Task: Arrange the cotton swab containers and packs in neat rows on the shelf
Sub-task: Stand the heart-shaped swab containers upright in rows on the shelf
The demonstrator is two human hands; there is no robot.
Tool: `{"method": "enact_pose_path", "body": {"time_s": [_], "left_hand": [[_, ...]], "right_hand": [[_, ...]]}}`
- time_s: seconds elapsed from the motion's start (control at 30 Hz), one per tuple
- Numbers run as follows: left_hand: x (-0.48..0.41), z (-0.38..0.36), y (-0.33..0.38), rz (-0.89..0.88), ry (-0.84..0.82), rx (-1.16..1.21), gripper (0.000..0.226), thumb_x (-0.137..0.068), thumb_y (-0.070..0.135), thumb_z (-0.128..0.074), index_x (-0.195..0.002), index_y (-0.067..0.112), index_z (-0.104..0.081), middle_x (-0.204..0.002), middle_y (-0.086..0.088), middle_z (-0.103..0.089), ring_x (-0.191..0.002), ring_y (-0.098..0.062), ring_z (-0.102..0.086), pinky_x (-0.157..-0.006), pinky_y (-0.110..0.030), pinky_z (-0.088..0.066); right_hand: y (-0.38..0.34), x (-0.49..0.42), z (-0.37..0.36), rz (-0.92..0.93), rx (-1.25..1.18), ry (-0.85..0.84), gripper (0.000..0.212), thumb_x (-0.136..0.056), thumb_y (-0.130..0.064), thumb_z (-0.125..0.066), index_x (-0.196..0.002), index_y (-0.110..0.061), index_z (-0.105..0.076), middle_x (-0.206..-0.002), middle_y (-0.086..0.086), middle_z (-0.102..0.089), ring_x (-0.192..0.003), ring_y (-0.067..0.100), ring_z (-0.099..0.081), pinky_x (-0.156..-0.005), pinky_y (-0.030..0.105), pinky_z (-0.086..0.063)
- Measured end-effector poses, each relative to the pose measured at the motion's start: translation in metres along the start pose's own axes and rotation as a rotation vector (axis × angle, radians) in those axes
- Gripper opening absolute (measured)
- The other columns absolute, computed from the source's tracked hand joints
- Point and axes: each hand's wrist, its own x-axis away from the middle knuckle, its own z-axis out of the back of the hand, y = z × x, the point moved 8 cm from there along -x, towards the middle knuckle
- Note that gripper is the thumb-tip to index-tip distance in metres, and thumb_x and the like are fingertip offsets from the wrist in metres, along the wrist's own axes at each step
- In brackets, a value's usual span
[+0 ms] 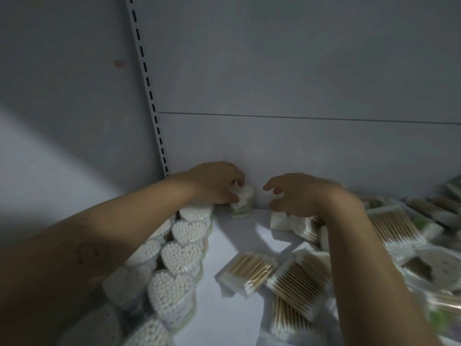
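A small tub [241,201] is being set at the back of the shelf [232,245], right against the wall [299,151]. It is held by the left hand [214,184], with fingers and thumb curled round its top. It stands just beside the far end of the row of heart tubs [182,253]. The right hand [300,196] is apart from the left and curled over a white pack [280,221]. Whether that pack is gripped cannot be told. Next, the tub should probably be let go in line, and the loose packs [299,280] lined up.
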Motion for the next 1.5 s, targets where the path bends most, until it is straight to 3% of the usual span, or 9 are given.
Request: {"method": "enact_pose_path", "body": {"time_s": [0.1, 0.23, 0.37, 0.53, 0.63, 0.77, 1.07, 1.33, 1.5], "left_hand": [[-0.001, 0.000, -0.008, 0.026, -0.006, 0.040, 0.037, -0.082, 0.032, -0.070, -0.116, 0.024, -0.059, -0.113, 0.002, -0.055, -0.101, -0.015, -0.050, -0.084, -0.026, -0.040], [0.003, 0.002, -0.010, 0.073, 0.025, 0.036, 0.033, -0.086, 0.049, -0.063, -0.104, 0.021, -0.060, -0.099, 0.004, -0.053, -0.096, -0.017, -0.051, -0.078, -0.030, -0.040], [0.002, 0.001, 0.000, 0.127, 0.083, 0.013, 0.027, -0.088, 0.041, -0.062, -0.099, 0.018, -0.056, -0.109, -0.002, -0.055, -0.101, -0.022, -0.052, -0.081, -0.033, -0.043], [-0.001, -0.005, 0.010, 0.126, 0.130, 0.024, 0.030, -0.090, 0.037, -0.059, -0.113, 0.019, -0.053, -0.117, -0.007, -0.052, -0.105, -0.029, -0.055, -0.083, -0.033, -0.042], [0.002, -0.003, 0.011, 0.140, 0.141, 0.015, 0.035, -0.089, 0.040, -0.059, -0.118, 0.020, -0.055, -0.120, -0.007, -0.051, -0.108, -0.029, -0.055, -0.088, -0.035, -0.045], [0.003, 0.004, 0.007, 0.145, 0.178, -0.132, 0.038, -0.083, 0.048, -0.062, -0.111, 0.023, -0.057, -0.117, -0.004, -0.057, -0.108, -0.026, -0.056, -0.082, -0.033, -0.043], [0.005, 0.003, -0.002, 0.163, 0.138, -0.252, 0.030, -0.084, 0.039, -0.060, -0.109, 0.022, -0.056, -0.118, -0.002, -0.058, -0.108, -0.024, -0.056, -0.083, -0.034, -0.033], [0.017, 0.013, -0.014, 0.263, 0.164, 0.074, 0.038, -0.095, 0.046, -0.051, -0.126, 0.025, -0.054, -0.122, 0.002, -0.058, -0.115, -0.020, -0.052, -0.096, -0.033, -0.037], [0.038, 0.038, -0.023, 0.276, 0.219, 0.399, 0.025, -0.095, 0.035, -0.058, -0.117, 0.025, -0.062, -0.102, 0.005, -0.061, -0.100, -0.014, -0.058, -0.086, -0.025, -0.044]], "right_hand": [[0.002, 0.000, -0.001, -0.015, 0.013, 0.002, 0.050, -0.094, -0.033, -0.057, -0.141, -0.028, -0.041, -0.149, -0.003, -0.038, -0.128, 0.018, -0.046, -0.100, 0.024, -0.033], [0.008, -0.002, -0.003, -0.030, 0.013, -0.012, 0.051, -0.093, -0.035, -0.058, -0.141, -0.027, -0.042, -0.148, -0.002, -0.039, -0.127, 0.020, -0.047, -0.102, 0.025, -0.033], [0.009, -0.004, -0.003, -0.033, 0.016, -0.001, 0.050, -0.093, -0.036, -0.057, -0.141, -0.028, -0.043, -0.147, -0.001, -0.040, -0.128, 0.019, -0.046, -0.103, 0.027, -0.034], [0.010, -0.007, -0.007, -0.043, 0.081, -0.039, 0.050, -0.096, -0.036, -0.051, -0.143, -0.021, -0.041, -0.150, 0.001, -0.037, -0.132, 0.020, -0.042, -0.106, 0.026, -0.030], [0.007, -0.007, -0.011, -0.055, 0.188, -0.071, 0.047, -0.100, -0.032, -0.042, -0.142, -0.010, -0.044, -0.149, 0.008, -0.038, -0.134, 0.023, -0.039, -0.106, 0.026, -0.031], [0.008, -0.009, -0.015, -0.060, 0.216, -0.082, 0.044, -0.102, -0.026, -0.038, -0.140, -0.007, -0.045, -0.150, 0.010, -0.038, -0.135, 0.024, -0.038, -0.107, 0.027, -0.032], [0.014, -0.020, -0.025, 0.024, 0.124, -0.095, 0.043, -0.097, -0.017, -0.048, -0.138, -0.027, -0.049, -0.152, 0.000, -0.034, -0.137, 0.019, -0.036, -0.109, 0.023, -0.028], [0.013, -0.024, -0.043, -0.030, 0.261, -0.195, 0.044, -0.100, -0.022, -0.041, -0.143, -0.021, -0.045, -0.155, 0.000, -0.031, -0.138, 0.020, -0.033, -0.109, 0.024, -0.029], [0.014, -0.030, -0.038, -0.001, 0.261, -0.126, 0.036, -0.097, -0.021, -0.044, -0.127, -0.011, -0.061, -0.138, 0.007, -0.053, -0.122, 0.025, -0.051, -0.103, 0.032, -0.041]]}}
